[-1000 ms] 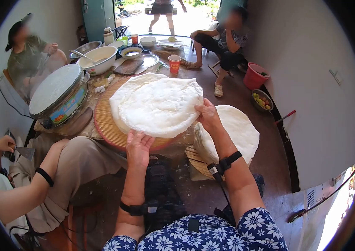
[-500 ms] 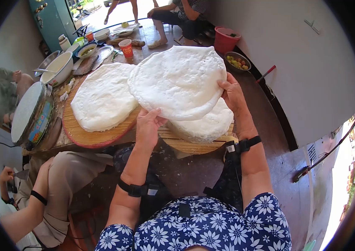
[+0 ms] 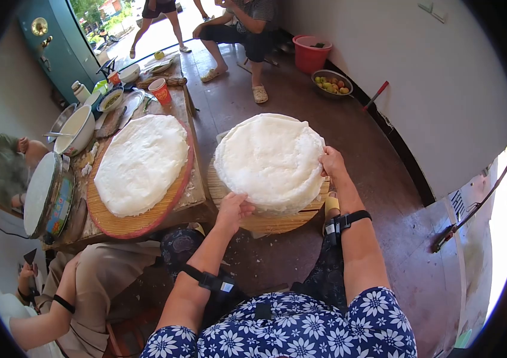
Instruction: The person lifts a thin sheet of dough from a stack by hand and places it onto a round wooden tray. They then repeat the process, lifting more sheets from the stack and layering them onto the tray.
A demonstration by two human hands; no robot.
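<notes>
A round white dough sheet (image 3: pixel 268 158) lies on top of a stack on a round slatted wooden board (image 3: pixel 277 225). My right hand (image 3: pixel 332 162) pinches the sheet's right edge. At its near left edge, my left hand (image 3: pixel 234 210) has thumb and fingers closed on the rim. To the left, another white dough sheet (image 3: pixel 141 167) rests flat on a second slatted board (image 3: pixel 110 218) with a reddish rim, on the table. The stack's lower layers are mostly hidden beneath the top sheet.
The table's left side holds a round drum-like pan (image 3: pixel 41 194), a large white bowl (image 3: pixel 76 134) and a red paper cup (image 3: pixel 159 91). A seated person's knee (image 3: pixel 110 262) is close at left. On the floor beyond are a red bucket (image 3: pixel 312 55) and a fruit bowl (image 3: pixel 332 83).
Both hands have lowered the dough sheet from the air, where it overlapped the left board, onto the stack at the right. The view has shifted slightly.
</notes>
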